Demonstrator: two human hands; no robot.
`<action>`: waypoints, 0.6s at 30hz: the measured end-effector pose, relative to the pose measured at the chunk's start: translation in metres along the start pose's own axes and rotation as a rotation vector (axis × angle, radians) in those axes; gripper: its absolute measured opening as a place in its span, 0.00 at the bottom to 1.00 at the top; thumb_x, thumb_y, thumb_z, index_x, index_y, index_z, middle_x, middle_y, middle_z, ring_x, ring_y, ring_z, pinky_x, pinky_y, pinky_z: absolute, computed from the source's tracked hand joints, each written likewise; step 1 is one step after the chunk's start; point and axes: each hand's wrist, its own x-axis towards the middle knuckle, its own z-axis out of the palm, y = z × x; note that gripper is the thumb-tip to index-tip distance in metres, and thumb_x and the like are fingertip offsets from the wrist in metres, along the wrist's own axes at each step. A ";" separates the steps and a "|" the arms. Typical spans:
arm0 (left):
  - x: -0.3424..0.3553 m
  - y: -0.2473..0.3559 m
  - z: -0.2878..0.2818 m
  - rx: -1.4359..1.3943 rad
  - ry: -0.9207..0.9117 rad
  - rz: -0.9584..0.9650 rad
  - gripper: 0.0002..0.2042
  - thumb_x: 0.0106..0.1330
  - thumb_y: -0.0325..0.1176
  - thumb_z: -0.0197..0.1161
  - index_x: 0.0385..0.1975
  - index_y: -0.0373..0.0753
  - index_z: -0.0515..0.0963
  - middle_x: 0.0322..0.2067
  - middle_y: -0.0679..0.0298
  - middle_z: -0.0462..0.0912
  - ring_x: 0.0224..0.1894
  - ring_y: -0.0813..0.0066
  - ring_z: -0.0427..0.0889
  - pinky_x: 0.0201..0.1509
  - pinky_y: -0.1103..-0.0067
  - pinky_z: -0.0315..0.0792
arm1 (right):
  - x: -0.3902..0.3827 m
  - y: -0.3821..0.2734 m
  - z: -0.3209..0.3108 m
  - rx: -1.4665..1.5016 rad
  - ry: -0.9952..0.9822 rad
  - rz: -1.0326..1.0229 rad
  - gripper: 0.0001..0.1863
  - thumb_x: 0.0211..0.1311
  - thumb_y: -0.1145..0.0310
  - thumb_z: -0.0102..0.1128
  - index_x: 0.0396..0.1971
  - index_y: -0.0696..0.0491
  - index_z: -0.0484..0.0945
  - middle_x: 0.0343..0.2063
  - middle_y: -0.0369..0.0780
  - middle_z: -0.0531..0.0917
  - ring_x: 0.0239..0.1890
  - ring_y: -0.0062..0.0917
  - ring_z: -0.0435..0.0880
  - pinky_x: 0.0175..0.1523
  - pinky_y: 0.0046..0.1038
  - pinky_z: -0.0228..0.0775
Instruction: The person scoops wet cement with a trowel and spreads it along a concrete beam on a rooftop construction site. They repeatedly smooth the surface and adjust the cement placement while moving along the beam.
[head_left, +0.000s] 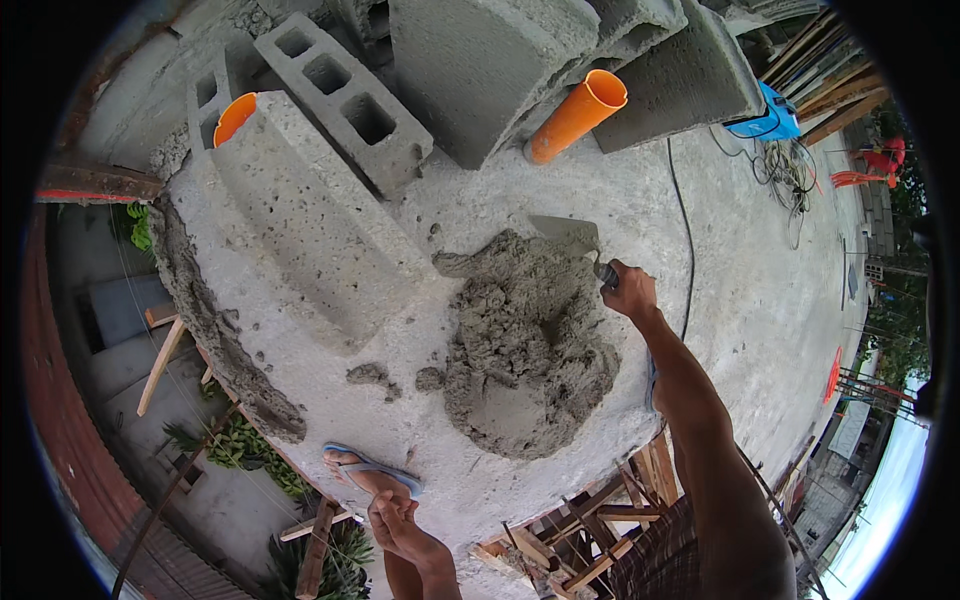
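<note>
At 7 o'clock from the mortar heap (520, 340), your left hand (405, 525) is loosely curled; can't tell if it pinches anything; heap sits mid-view on the slab (780, 260); trowel blade (568, 229) lies at its 1 o'clock edge; your right hand (631, 290), at 2, is wrapped round the handle (606, 274); I'd cut in low and fold inward.
</note>
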 end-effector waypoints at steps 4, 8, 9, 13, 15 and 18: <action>-0.006 -0.012 0.012 0.092 -0.030 0.071 0.11 0.72 0.42 0.52 0.35 0.42 0.76 0.28 0.70 0.73 0.31 0.83 0.70 0.40 0.80 0.66 | 0.021 0.007 0.060 -0.122 -0.265 -0.358 0.25 0.39 0.69 0.64 0.43 0.55 0.74 0.26 0.47 0.81 0.32 0.43 0.83 0.38 0.41 0.76; -0.004 -0.019 0.021 0.094 -0.088 0.088 0.11 0.72 0.42 0.52 0.36 0.41 0.75 0.29 0.70 0.73 0.32 0.83 0.70 0.42 0.79 0.67 | -0.104 0.079 0.045 -0.196 -0.198 -0.512 0.22 0.41 0.71 0.63 0.42 0.50 0.73 0.32 0.42 0.79 0.32 0.38 0.83 0.36 0.40 0.75; -0.004 -0.021 0.022 0.101 -0.079 0.097 0.11 0.72 0.42 0.51 0.37 0.41 0.75 0.29 0.70 0.73 0.32 0.82 0.70 0.42 0.79 0.67 | -0.134 0.101 0.036 -0.203 -0.081 -0.516 0.19 0.43 0.73 0.62 0.40 0.49 0.74 0.33 0.42 0.79 0.32 0.37 0.84 0.34 0.40 0.75; -0.009 -0.031 0.028 0.200 -0.155 0.038 0.12 0.72 0.43 0.52 0.35 0.41 0.74 0.29 0.70 0.73 0.33 0.81 0.71 0.42 0.79 0.67 | -0.188 0.137 0.049 0.008 -0.192 0.087 0.19 0.40 0.72 0.62 0.39 0.51 0.75 0.27 0.46 0.81 0.31 0.44 0.83 0.33 0.45 0.74; -0.011 -0.030 0.029 0.187 -0.180 0.070 0.12 0.71 0.44 0.53 0.34 0.42 0.75 0.29 0.70 0.75 0.33 0.82 0.71 0.42 0.79 0.67 | -0.183 0.117 0.085 0.127 -0.238 0.228 0.19 0.40 0.71 0.61 0.38 0.53 0.76 0.25 0.49 0.82 0.32 0.48 0.82 0.34 0.46 0.74; -0.008 -0.025 0.028 0.158 -0.102 0.093 0.11 0.70 0.44 0.54 0.35 0.44 0.76 0.29 0.70 0.76 0.33 0.82 0.73 0.41 0.80 0.66 | -0.184 0.061 0.138 0.418 -0.225 0.139 0.16 0.39 0.69 0.62 0.33 0.57 0.76 0.22 0.53 0.80 0.30 0.51 0.80 0.34 0.44 0.73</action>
